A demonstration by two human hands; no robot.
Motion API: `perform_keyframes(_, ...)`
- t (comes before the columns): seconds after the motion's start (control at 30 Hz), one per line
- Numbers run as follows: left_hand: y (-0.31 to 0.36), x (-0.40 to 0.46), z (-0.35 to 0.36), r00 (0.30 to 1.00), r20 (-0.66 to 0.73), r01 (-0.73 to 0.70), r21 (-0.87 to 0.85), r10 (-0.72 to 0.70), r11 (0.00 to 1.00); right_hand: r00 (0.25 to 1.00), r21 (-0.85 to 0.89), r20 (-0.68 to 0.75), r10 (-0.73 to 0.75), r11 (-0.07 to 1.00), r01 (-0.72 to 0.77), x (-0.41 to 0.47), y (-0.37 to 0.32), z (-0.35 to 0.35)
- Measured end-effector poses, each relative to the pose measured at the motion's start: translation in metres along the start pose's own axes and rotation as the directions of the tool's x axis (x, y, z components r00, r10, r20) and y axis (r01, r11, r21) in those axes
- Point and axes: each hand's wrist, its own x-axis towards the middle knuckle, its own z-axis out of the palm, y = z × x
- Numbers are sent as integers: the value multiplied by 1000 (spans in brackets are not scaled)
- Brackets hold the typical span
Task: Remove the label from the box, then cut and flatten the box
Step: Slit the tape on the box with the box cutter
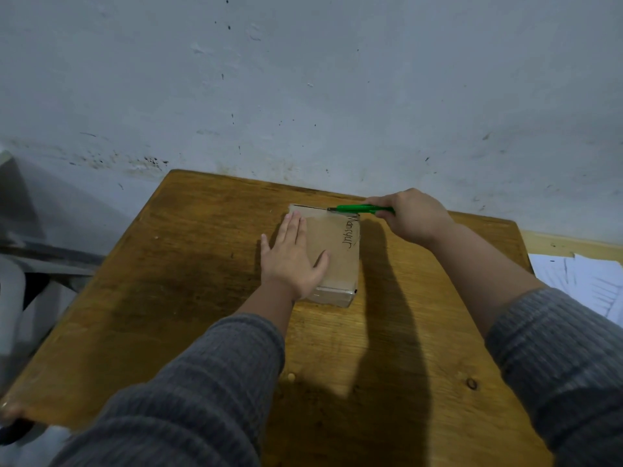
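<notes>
A small brown cardboard box (332,254) lies flat near the middle of the frame, on a worn wooden table (188,264) whose far edge meets a scuffed pale wall (303,79). Black handwriting (350,232) runs along the right side of the box top, and clear tape shines on its near end. The left hand (293,256) lies palm down on the left half of the box top, fingers stretched out flat and together, thumb spread toward the right (pressing, not gripping). The right hand (409,215), right of centre in the frame, is curled around a green-handled cutter (362,208), whose tip touches the far right edge of the box; a dark slit shows along that far edge, left of the tip. Both forearms wear grey ribbed sleeves (202,382). White papers (586,281) lie at the right edge of the frame, beyond the table's side.
</notes>
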Motion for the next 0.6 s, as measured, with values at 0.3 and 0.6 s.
perform_keyframes(0.3,2,1,-3,999,41,-8,53,6,999,1000,-134,5,27,991,-26,-1,-8,-4)
perform_keyframes(0.6,13,3,0,999,50,15,69,-19,997,990,-319,-53,-128,942,104,-1,-15,7)
